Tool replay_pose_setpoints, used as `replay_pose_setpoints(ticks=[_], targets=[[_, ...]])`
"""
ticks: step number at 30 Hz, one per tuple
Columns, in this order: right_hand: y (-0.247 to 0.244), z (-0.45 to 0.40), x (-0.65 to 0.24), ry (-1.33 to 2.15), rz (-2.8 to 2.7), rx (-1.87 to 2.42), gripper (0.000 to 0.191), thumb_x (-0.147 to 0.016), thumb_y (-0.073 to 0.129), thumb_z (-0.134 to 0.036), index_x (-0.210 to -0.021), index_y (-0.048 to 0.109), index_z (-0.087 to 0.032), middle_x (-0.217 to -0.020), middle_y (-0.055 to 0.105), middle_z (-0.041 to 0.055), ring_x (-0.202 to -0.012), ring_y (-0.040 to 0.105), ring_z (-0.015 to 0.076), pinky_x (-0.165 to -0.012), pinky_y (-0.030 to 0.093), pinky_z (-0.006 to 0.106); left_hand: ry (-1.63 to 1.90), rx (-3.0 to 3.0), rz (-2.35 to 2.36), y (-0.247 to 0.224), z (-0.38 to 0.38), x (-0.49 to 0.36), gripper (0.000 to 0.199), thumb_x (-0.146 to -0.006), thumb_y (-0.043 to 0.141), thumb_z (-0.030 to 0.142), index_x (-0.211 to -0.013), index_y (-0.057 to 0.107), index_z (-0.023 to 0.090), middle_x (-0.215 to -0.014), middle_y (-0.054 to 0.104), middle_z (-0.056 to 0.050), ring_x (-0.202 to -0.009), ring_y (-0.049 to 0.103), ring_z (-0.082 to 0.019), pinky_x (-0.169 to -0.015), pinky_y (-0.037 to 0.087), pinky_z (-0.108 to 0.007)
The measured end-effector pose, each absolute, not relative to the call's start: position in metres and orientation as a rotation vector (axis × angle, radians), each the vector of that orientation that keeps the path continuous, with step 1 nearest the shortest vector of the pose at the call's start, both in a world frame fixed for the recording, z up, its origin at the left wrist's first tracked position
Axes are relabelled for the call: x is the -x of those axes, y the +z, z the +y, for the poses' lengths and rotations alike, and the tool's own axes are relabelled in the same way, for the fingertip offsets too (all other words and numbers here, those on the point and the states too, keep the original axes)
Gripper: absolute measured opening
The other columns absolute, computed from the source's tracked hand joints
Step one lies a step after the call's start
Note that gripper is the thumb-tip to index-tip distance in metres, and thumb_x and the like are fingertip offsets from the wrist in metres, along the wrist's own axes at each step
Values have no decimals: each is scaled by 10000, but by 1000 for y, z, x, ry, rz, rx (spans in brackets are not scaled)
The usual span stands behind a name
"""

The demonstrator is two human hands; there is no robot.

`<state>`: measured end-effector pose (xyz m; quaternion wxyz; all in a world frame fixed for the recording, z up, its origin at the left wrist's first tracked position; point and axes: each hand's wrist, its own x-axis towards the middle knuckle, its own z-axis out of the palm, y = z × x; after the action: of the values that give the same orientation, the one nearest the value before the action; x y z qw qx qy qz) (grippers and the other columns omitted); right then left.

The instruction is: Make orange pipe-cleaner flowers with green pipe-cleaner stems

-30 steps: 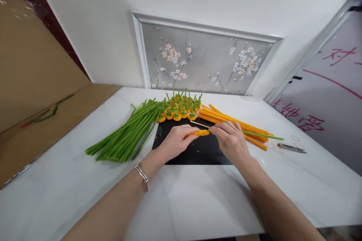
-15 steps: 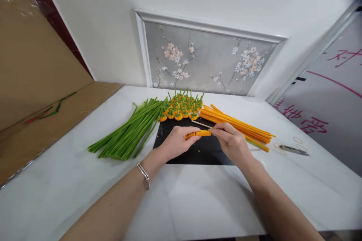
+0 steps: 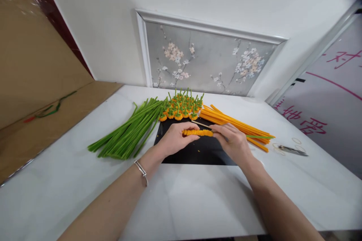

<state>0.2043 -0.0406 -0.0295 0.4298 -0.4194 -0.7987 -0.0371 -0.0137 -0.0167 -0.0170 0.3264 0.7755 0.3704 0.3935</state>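
Observation:
A coiled orange pipe cleaner (image 3: pixel 198 132) stretches between my two hands over a black mat (image 3: pixel 195 152). My left hand (image 3: pixel 177 138) pinches its left end between thumb and fingers. At the other end, my right hand (image 3: pixel 230 138) has its fingertips closed on the coil. A thin pale stick (image 3: pixel 201 124) runs behind the right fingers; whether they grip it is hidden. A green strip (image 3: pixel 260 136) shows past the right hand, in front of the orange bundle. Behind the mat stand several small orange flower heads with green stems (image 3: pixel 182 107).
Green pipe cleaners (image 3: pixel 128 131) lie bundled at the left, orange ones (image 3: pixel 234 120) at the right. Small scissors (image 3: pixel 292 150) and thin rubber bands (image 3: pixel 296 141) lie farther right on the white table (image 3: pixel 181 196). Cardboard (image 3: pixel 56 101) borders the left; a wall panel rises behind.
More of the orange coil shows between my hands, its ridges now spread out. The left fingers have opened up around its end. The green strip by my right hand has shifted upward.

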Motion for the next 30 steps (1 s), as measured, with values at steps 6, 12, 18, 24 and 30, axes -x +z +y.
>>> replay_pose_setpoints(ticks=[6, 12, 18, 24, 30], targets=[[-33, -38, -211, 71, -2028, 1109, 322, -870, 549, -194, -1180, 625, -230, -1103, 686, 53, -963, 664, 196, -881, 537, 328, 1030, -1754, 931, -25, -11, 13, 182, -782, 630, 207, -936, 701, 140, -779, 718, -29, -690, 679, -141, -651, 552, -223], [-34, -37, -223, 120, -2063, 1194, 168, -884, 560, -275, -909, 721, -230, -805, 729, 24, -702, 685, 177, -666, 554, 280, 1061, -1706, 952, -31, -7, 15, 196, -753, 666, 227, -921, 715, 139, -811, 735, -44, -702, 694, -150, -693, 573, -247], [-35, -38, -215, -91, -2114, 1193, 227, -920, 501, -256, -885, 718, -199, -801, 723, 57, -698, 680, 178, -655, 528, 271, 1038, -1775, 992, -28, -9, 15, 204, -748, 669, 241, -920, 721, 146, -810, 733, -36, -696, 682, -147, -704, 556, -243], [-31, -41, -218, -411, -2177, 1328, 225, -920, 493, -213, -872, 712, -197, -749, 702, 48, -689, 646, 169, -594, 446, 245, 1068, -1986, 1066, -25, -11, 13, 182, -746, 671, 263, -890, 726, 167, -851, 723, -10, -766, 649, -151, -713, 495, -225], [-31, -43, -208, -468, -2240, 1267, 236, -923, 488, -201, -827, 704, -196, -682, 678, 45, -654, 610, 159, -570, 400, 241, 1061, -2030, 1081, -23, -13, 13, 165, -747, 665, 249, -873, 725, 160, -851, 725, -13, -757, 636, -149, -701, 475, -221]])
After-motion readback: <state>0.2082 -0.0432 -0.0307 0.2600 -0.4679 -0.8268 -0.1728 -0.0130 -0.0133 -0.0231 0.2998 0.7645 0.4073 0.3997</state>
